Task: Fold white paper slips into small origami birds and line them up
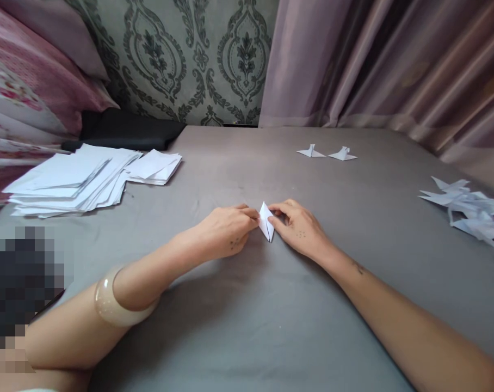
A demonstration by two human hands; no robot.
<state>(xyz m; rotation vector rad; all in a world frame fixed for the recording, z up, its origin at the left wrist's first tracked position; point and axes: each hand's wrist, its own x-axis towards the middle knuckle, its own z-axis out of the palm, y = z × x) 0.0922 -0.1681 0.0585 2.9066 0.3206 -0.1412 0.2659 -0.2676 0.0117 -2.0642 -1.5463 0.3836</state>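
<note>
A small piece of white paper (265, 222), folded into a narrow diamond with a slit at its near end, is between my two hands over the grey cloth. My left hand (230, 228) has its fingers curled and pinches the diamond's left edge. On the other side, my right hand (298, 224) grips the right edge between thumb and fingers. The fingertips of the left hand are partly hidden. A pale bangle (108, 302) circles my left forearm.
Stacks of white paper sheets (67, 177) and smaller squares (157, 165) lie at the left, before a black item (128, 128). Two folded paper birds (343, 154) stand at the back right. More folded paper pieces (471, 209) are heaped at the right edge. Curtains (332, 60) hang behind.
</note>
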